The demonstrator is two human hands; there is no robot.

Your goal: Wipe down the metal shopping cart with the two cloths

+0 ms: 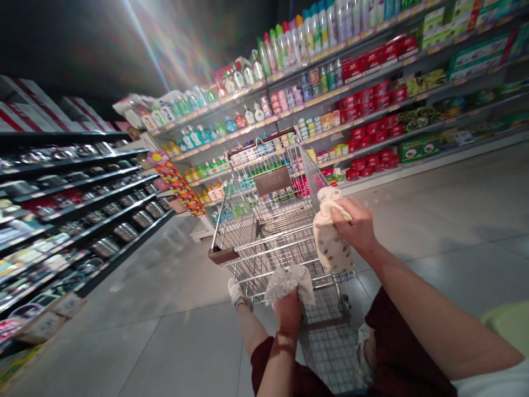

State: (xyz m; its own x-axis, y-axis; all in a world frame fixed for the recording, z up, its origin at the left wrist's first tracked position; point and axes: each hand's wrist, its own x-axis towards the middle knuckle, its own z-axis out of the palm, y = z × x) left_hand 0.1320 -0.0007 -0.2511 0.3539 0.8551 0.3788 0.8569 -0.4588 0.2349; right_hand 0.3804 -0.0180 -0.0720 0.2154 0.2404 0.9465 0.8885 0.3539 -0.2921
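A metal shopping cart stands in front of me. My left hand is closed on a crumpled grey-white cloth at the near end of the cart; part of that hand is hidden by the cloth. In my right hand is the gathered neck of a cream pouch with dark spots, hanging upright beside the cart's right side.
Behind the cart runs a long shelf of bottles, jars and red boxes. At the left, dark shelves hold metal pots. A strip of orange packets hangs at the shelf end. My shoe is close to the cart.
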